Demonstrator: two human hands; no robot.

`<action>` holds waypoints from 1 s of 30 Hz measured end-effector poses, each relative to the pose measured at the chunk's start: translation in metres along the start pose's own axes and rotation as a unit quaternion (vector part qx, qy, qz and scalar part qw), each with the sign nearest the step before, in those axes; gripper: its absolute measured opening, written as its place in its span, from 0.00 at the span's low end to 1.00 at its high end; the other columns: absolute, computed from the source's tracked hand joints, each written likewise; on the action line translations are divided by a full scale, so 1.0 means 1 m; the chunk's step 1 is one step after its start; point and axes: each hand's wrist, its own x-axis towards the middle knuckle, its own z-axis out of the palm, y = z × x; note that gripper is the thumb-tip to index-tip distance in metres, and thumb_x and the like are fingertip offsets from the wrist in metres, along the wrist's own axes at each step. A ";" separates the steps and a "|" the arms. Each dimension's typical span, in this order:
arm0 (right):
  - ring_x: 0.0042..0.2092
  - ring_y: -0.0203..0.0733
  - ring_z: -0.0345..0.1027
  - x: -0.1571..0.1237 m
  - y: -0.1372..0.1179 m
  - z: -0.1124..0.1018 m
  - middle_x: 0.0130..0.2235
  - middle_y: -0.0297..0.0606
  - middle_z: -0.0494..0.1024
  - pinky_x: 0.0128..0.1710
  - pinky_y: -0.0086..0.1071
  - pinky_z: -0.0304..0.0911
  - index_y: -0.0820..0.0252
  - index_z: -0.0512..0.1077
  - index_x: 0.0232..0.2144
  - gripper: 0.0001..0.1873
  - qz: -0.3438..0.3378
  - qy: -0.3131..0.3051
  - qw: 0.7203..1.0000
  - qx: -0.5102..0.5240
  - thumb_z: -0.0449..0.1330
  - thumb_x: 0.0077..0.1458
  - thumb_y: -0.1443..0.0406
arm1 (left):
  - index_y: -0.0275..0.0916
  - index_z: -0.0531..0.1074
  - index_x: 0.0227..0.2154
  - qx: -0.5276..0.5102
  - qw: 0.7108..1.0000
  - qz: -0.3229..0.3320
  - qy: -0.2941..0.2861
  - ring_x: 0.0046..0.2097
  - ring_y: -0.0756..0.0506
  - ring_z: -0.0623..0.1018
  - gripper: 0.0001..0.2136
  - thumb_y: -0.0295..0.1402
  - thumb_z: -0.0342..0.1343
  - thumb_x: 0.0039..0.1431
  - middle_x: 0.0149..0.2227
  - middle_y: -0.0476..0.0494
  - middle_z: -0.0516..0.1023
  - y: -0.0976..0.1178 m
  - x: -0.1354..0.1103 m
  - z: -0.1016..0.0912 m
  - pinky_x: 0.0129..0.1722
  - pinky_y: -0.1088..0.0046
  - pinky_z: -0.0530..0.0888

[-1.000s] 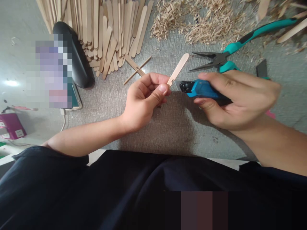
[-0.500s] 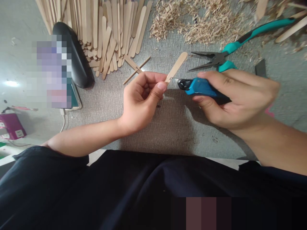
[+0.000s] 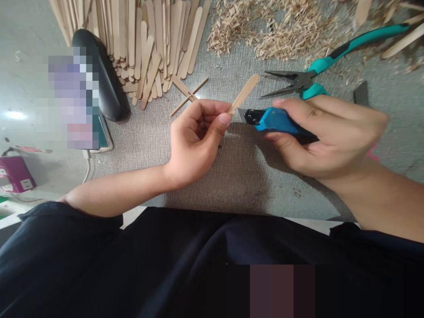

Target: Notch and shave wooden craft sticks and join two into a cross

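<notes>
Between thumb and fingers, my left hand [image 3: 202,137] pinches a wooden craft stick [image 3: 245,92], its rounded end pointing up and right. My right hand [image 3: 326,132] is wrapped round a blue and black utility knife [image 3: 278,120]. The knife's blade points left and lies close to the stick's edge, right by my left fingertips; whether it touches the wood I cannot tell. The lower end of the stick is hidden in my left hand. Just behind that hand lies a small cross of joined stick pieces [image 3: 182,87], partly covered by my fingers.
Many craft sticks [image 3: 132,39] are heaped at the back left, beside a black case [image 3: 102,79] and a phone [image 3: 105,137] on a cable. Wood shavings [image 3: 291,26] cover the back. Teal needle-nose pliers [image 3: 308,81] lie beyond my right hand, near a dark flat piece [image 3: 361,93].
The blade has come slightly away from the stick's edge, and the small curl of wood there no longer shows. The stick has turned a little in my left hand.
</notes>
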 end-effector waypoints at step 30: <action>0.30 0.40 0.71 0.004 0.001 0.004 0.32 0.35 0.79 0.30 0.36 0.58 0.56 0.85 0.55 0.31 0.001 0.020 0.998 -0.053 0.56 0.77 0.41 | 0.44 0.83 0.45 -0.064 0.996 -0.057 0.030 0.38 0.49 0.84 0.22 0.58 0.73 0.68 0.34 0.49 0.82 -0.001 0.003 0.000 0.39 0.70 0.84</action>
